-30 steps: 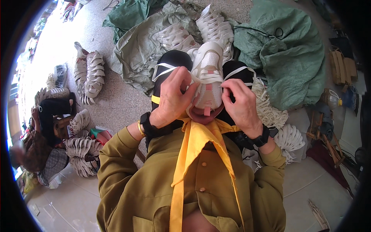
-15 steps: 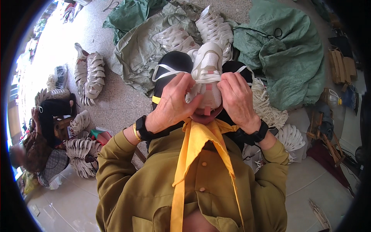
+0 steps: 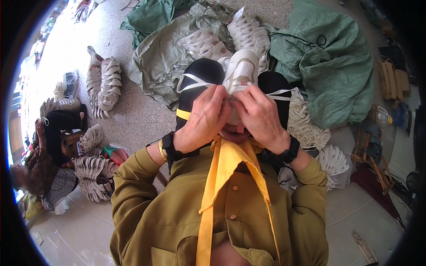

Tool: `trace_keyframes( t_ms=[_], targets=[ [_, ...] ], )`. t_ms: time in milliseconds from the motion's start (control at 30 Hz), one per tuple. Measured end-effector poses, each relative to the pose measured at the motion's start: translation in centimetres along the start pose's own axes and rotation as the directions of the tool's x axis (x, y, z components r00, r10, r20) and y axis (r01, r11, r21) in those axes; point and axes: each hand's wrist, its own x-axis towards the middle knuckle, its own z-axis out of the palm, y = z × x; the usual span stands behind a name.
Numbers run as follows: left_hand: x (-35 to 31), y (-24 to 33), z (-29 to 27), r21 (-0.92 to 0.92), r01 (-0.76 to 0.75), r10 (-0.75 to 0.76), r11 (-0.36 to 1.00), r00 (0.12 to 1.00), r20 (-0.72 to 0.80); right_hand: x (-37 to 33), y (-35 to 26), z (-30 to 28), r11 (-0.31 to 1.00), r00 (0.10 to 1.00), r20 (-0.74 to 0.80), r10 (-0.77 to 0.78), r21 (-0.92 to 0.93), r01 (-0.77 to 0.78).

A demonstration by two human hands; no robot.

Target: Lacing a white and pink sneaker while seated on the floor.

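Between my knees lies a white sneaker upper, its toe pointing away from me and its pinkish opening toward my body. A flat white shoelace runs from it in loops out over both knees. My left hand is closed in a pinch on the lace at the shoe's left side. From the right, my right hand reaches across the shoe, its fingers pinched on the lace as well. The two sets of fingertips nearly meet and hide most of the lacing holes.
Stacked white shoe uppers lie beyond the shoe on a grey-green sheet. A green sack is at the right, near a heap of white laces. More uppers rest on the left floor, where another person sits.
My right hand has moved left across the shoe, close to my left hand. The fingers now cover the lacing area that showed before.
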Motion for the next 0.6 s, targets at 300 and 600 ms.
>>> trace_keyframes(
  t_ms=[300, 600],
  targets=[
    [0.3, -0.1, -0.1, -0.070, 0.009, -0.010, 0.998, 1.000, -0.018, 0.0, 0.0, -1.8, 0.999, 0.999, 0.044, -0.018, 0.042, 0.016],
    [0.7, 0.3, 0.1, -0.102, 0.030, -0.033, 0.994, 0.999, -0.035, -2.6, 0.4, -11.6, 0.753, 0.983, 0.175, 0.046, 0.641, -0.150]
  ],
)
